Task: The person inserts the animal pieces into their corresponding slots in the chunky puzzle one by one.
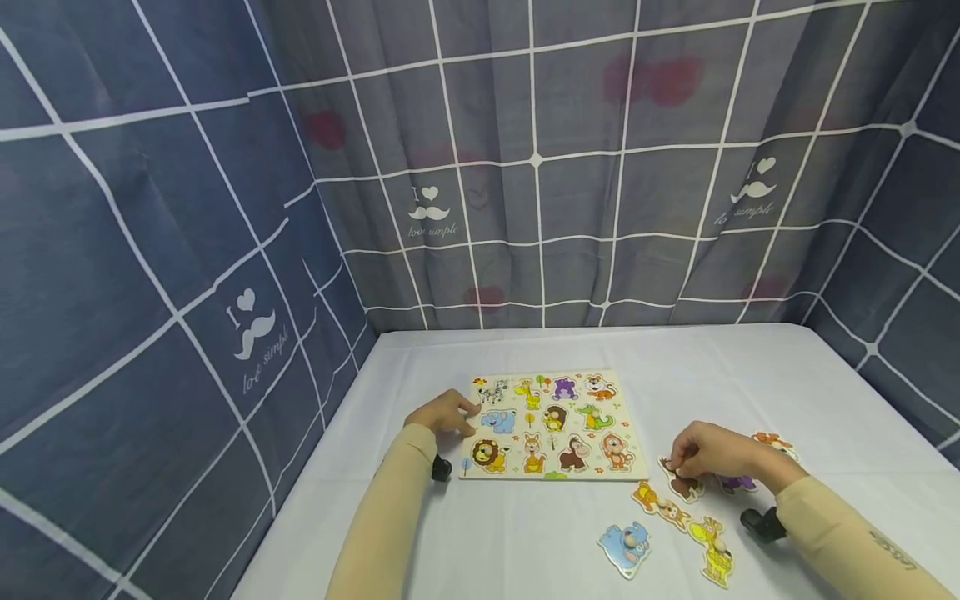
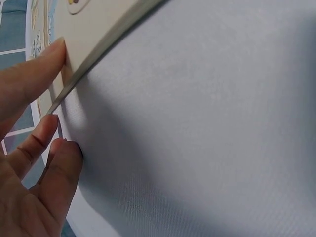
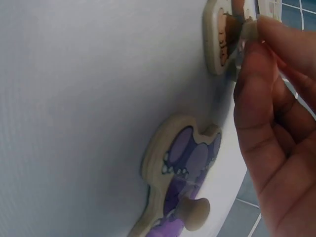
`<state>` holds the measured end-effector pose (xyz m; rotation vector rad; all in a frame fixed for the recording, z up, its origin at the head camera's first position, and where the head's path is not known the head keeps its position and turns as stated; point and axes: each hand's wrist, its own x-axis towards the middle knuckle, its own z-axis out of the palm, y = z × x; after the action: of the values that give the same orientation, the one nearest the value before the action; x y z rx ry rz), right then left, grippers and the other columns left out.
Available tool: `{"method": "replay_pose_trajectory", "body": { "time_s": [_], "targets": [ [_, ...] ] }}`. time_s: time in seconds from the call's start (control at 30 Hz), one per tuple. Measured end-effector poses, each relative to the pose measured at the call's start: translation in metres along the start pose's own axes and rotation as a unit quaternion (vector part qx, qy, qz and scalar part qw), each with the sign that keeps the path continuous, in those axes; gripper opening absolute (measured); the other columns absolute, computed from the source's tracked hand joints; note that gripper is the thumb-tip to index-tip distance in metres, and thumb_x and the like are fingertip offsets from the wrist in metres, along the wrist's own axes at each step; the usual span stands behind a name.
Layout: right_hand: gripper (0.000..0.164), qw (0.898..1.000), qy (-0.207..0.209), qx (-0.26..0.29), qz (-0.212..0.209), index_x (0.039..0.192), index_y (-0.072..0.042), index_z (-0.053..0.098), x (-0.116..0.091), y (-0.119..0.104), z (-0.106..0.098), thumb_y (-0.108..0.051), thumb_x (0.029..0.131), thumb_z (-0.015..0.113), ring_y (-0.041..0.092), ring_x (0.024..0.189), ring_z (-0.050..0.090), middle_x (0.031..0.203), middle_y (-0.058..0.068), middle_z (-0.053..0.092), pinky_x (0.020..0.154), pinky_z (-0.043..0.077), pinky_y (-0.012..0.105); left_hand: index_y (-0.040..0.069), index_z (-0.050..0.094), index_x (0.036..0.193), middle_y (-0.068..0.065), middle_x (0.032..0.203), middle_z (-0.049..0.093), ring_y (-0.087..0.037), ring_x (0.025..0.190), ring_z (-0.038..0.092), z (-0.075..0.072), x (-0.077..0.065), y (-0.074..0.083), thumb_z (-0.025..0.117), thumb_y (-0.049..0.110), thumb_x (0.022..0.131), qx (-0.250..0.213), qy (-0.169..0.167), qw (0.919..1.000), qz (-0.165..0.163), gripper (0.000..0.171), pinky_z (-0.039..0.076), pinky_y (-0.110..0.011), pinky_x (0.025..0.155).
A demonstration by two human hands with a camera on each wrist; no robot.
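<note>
A wooden animal puzzle board (image 1: 517, 477) lies flat on the white table. At its left edge my left hand (image 1: 444, 413) pinches the board; the left wrist view shows the thumb (image 2: 52, 54) on top and a fingertip against the edge. To the right of the board, my right hand (image 1: 705, 454) holds a brown ape puzzle piece (image 1: 687, 490). The right wrist view has thumb and index finger pinching the small knob (image 3: 250, 30) on this piece. Beside that hand lies a purple hippo piece (image 3: 182, 163) with its knob up, partly hidden by the hand in the head view.
Near the board's lower right corner lie a kangaroo piece (image 1: 660, 505), a giraffe piece (image 1: 714, 557) and a blue elephant piece (image 1: 626, 546). An orange piece (image 1: 774, 442) sits behind the right wrist. Dark checked curtains (image 1: 570, 208) stand behind and beside the table.
</note>
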<state>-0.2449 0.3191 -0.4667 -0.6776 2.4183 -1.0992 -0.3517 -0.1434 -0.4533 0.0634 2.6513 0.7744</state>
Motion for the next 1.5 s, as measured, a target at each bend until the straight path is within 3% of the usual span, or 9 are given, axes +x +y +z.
{"method": "replay_pose_trajectory", "body": {
  "time_s": [0.17,0.43,0.67,0.8,1.17,1.5],
  "targets": [
    [0.003,0.999,-0.021,0.028,-0.001,0.088,-0.003,0.071,0.0000,0.0018,0.0012,-0.002,0.087,0.068,0.005,0.063,0.056,0.077,0.004,0.070,0.055,0.048,0.021,0.019,0.068,0.129,-0.012,0.142,0.052,-0.031,0.128,0.050,0.0023,0.0002,0.0004,0.085,0.017,0.078,-0.002,0.000,1.0000,-0.004,0.054,0.038,-0.051,0.113],
    [0.005,0.998,-0.045,0.044,-0.010,0.088,-0.004,0.070,0.0007,0.0049,-0.0002,0.000,0.087,0.067,0.005,0.058,0.056,0.074,0.000,0.069,0.051,0.047,0.019,0.020,0.069,0.127,-0.011,0.139,0.055,-0.025,0.113,0.055,0.0027,0.0053,-0.0007,0.086,0.017,0.077,-0.003,0.000,1.0000,-0.009,0.053,0.043,-0.049,0.109],
    [0.005,0.995,-0.066,0.074,-0.020,0.087,0.003,0.068,0.0017,0.0030,-0.0015,-0.001,0.089,0.066,0.005,0.056,0.056,0.076,0.008,0.073,0.048,0.044,0.016,0.020,0.069,0.128,-0.012,0.143,0.052,-0.028,0.121,0.053,-0.0016,0.0014,0.0033,0.085,0.017,0.078,-0.001,0.002,1.0000,-0.004,0.052,0.041,-0.049,0.112],
    [0.007,0.994,-0.070,0.087,-0.011,0.087,0.004,0.069,0.0019,0.0060,-0.0016,-0.002,0.088,0.066,0.005,0.056,0.055,0.074,0.006,0.072,0.048,0.044,0.016,0.020,0.070,0.127,-0.012,0.143,0.053,-0.029,0.125,0.052,-0.0013,0.0007,0.0034,0.085,0.016,0.077,-0.005,0.003,1.0000,-0.003,0.052,0.039,-0.049,0.113],
    [0.007,0.996,-0.044,0.083,0.006,0.088,0.002,0.071,0.0024,0.0070,0.0005,-0.004,0.087,0.067,0.005,0.055,0.054,0.072,0.005,0.069,0.049,0.044,0.017,0.021,0.069,0.128,-0.012,0.145,0.052,-0.031,0.127,0.052,-0.0003,-0.0011,0.0026,0.085,0.015,0.077,-0.003,0.003,1.0000,-0.005,0.053,0.039,-0.050,0.113],
    [0.010,0.994,-0.043,0.103,0.001,0.087,0.006,0.069,0.0058,0.0081,0.0013,-0.004,0.087,0.065,0.005,0.054,0.053,0.069,0.000,0.066,0.047,0.043,0.018,0.020,0.069,0.128,-0.013,0.145,0.053,-0.025,0.114,0.057,0.0013,-0.0010,0.0018,0.086,0.013,0.076,-0.013,0.002,0.9999,0.000,0.055,0.043,-0.048,0.110]
  ]
}}
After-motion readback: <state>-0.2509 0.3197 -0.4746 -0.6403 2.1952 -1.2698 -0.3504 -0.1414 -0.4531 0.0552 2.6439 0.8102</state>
